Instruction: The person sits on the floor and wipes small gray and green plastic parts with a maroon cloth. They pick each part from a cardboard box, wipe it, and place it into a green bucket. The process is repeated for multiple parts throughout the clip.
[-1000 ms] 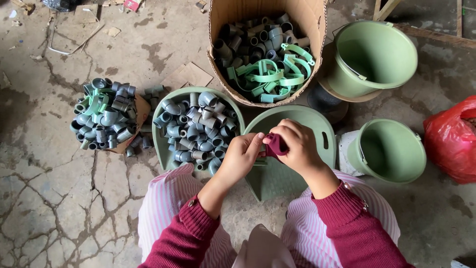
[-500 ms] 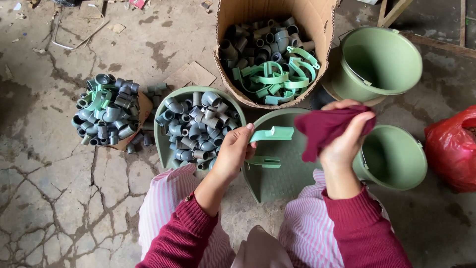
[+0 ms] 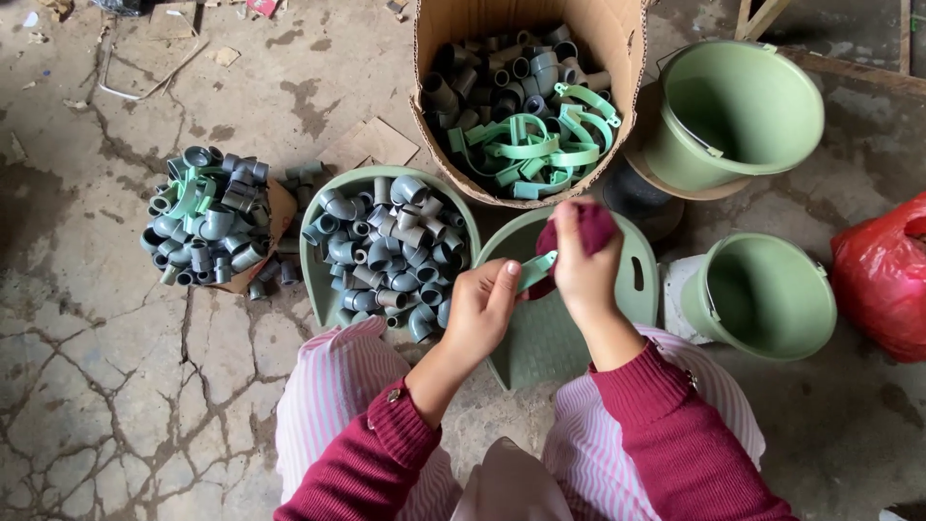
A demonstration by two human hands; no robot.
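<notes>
Between the two hands, just above a flat green tray (image 3: 632,246), a light green plastic clip (image 3: 536,270) is held. The left hand (image 3: 482,309) pinches the clip's lower end with fingers curled; the clip's long axis runs up and to the right from that hand toward the right hand (image 3: 584,270). The right hand is closed around a dark red cloth (image 3: 590,227), bunched and pressed against the clip's upper end, so the right hand is the nearer one to that end. To the left of the left hand sits a green tub of grey pipe fittings (image 3: 386,253). Beyond both hands stands a cardboard box (image 3: 526,106) of fittings and more clips. Two green buckets (image 3: 757,294) stand to the right of the right hand, nothing lying between.
</notes>
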